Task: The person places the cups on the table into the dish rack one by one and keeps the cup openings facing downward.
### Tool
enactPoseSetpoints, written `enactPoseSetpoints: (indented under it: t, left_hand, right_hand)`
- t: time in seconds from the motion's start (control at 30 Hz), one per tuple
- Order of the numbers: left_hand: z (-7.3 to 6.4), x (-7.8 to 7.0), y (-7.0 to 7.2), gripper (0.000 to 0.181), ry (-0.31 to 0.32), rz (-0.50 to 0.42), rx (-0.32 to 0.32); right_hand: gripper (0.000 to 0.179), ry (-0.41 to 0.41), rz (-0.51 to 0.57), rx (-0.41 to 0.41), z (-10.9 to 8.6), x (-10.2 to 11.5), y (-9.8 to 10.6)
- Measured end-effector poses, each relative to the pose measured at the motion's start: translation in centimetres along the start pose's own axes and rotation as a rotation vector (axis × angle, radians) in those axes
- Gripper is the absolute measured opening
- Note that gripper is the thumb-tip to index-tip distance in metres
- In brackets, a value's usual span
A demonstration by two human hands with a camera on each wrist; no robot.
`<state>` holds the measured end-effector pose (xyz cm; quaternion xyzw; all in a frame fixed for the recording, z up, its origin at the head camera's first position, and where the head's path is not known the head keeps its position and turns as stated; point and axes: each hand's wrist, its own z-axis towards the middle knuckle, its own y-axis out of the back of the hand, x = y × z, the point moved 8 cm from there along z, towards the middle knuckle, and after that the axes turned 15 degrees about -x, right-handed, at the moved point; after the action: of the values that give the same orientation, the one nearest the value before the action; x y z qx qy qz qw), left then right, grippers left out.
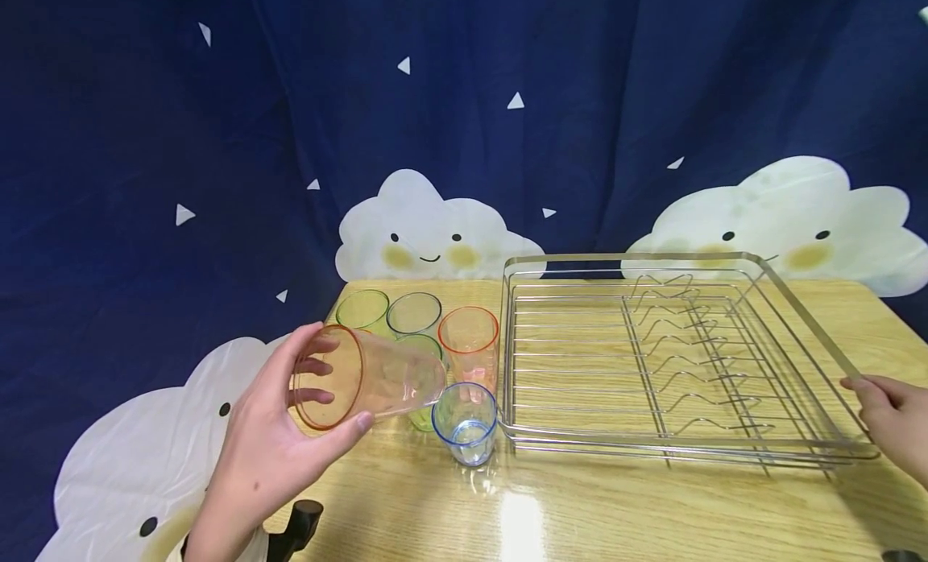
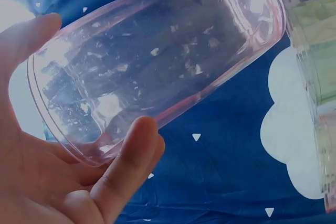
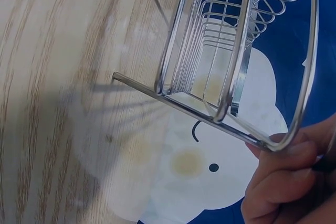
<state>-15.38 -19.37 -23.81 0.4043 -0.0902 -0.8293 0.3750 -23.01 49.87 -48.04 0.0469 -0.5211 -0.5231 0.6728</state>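
Observation:
My left hand [image 1: 279, 437] holds a clear orange-pink plastic cup [image 1: 399, 377] near its rim, thumb on one side and fingers on the other. The cup lies on its side in the air, base pointing right. In the left wrist view the cup [image 2: 152, 61] looks unfilled. My right hand [image 1: 895, 417] grips the right edge of a metal wire dish rack [image 1: 580, 445]. In the right wrist view its fingers [image 3: 283, 182] curl round the rack's top rim [image 3: 307, 87].
Beside the rack's left end stand a red-rimmed cup [image 1: 470, 332], a blue cup [image 1: 467, 445], a green cup [image 1: 420, 349], a yellow-green cup [image 1: 362, 308] and a dark-rimmed cup [image 1: 415, 308]. They stand on a wooden table [image 1: 406, 514]. A blue cloud-print curtain [image 1: 464, 127] hangs behind.

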Motion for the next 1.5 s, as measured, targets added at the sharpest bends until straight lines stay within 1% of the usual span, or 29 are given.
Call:
enactPoseSetpoints:
  t: [0.07, 0.23, 0.27, 0.33, 0.37, 0.47, 0.53, 0.63, 0.8, 0.87, 0.97, 1.1, 1.2, 1.33, 1.4, 1.5]
  left_hand:
    - [0.1, -0.1, -0.4, 0.093, -0.009, -0.029, 0.003]
    - [0.1, -0.2, -1.3, 0.097, -0.028, -0.09, 0.016]
    - [0.2, -0.2, -1.4, 0.099, -0.029, -0.099, 0.017]
    - [0.2, -0.3, -1.6, 0.101, -0.054, -0.113, 0.014]
    - [0.2, -0.4, -1.7, 0.102, -0.068, -0.12, 0.011]
    - [0.2, -0.7, -2.1, 0.1, -0.109, -0.157, 0.005]
    - [0.3, -0.8, -2.4, 0.098, -0.123, -0.183, 0.0]
    - [0.4, -1.0, -2.9, 0.101, -0.129, -0.222, 0.002]
    - [0.5, -1.5, -3.5, 0.103, -0.175, -0.252, 0.0]
    - [0.5, -1.6, -3.7, 0.099, -0.176, -0.274, -0.009]
    - [0.8, -1.6, -4.1, 0.094, -0.149, -0.326, -0.027]
    - [1.0, -1.5, -4.5, 0.093, -0.122, -0.383, -0.04]
    - [1.0, -1.4, -4.9, 0.093, -0.114, -0.4, -0.029]
    - [0.9, -1.5, -5.3, 0.093, -0.123, -0.405, -0.01]
    - [0.9, -1.5, -5.5, 0.094, -0.128, -0.409, -0.005]
    - [0.9, -1.5, -5.8, 0.095, -0.118, -0.422, 0.011]
  right_hand:
    - [0.022, -0.002, 0.013, -0.004, 0.1, -0.1, 0.1]
    - [0.03, -0.001, 0.034, -0.001, 0.2, -0.5, 0.0]
    - [0.029, 0.006, 0.032, 0.0, 0.3, -0.5, 0.0]
    - [0.027, 0.015, 0.018, 0.001, 0.3, -0.6, -0.1]
    - [0.03, 0.018, 0.011, 0.002, 0.3, -0.7, -0.2]
    - [0.052, 0.026, -0.019, 0.001, 0.4, -0.7, -0.4]
    - [0.063, 0.024, -0.034, 0.0, 0.4, -0.7, -0.5]
    - [0.066, 0.02, -0.043, 0.007, 0.4, -0.7, -0.5]
    - [0.065, 0.008, -0.06, 0.005, 0.5, -1.2, -0.6]
    - [0.064, 0.0, -0.069, 0.003, 0.7, -1.6, -0.8]
    - [0.064, -0.007, -0.074, 0.01, 0.7, -1.9, -1.0]
    - [0.064, -0.006, -0.075, 0.01, 0.7, -1.6, -1.0]
    - [0.064, -0.008, -0.08, 0.012, 0.6, -1.2, -0.9]
    - [0.065, -0.012, -0.082, 0.02, 0.5, -0.8, -0.7]
    - [0.065, -0.014, -0.088, 0.022, 0.5, -0.8, -0.7]
    - [0.065, -0.019, -0.106, 0.03, 0.5, -1.0, -0.7]
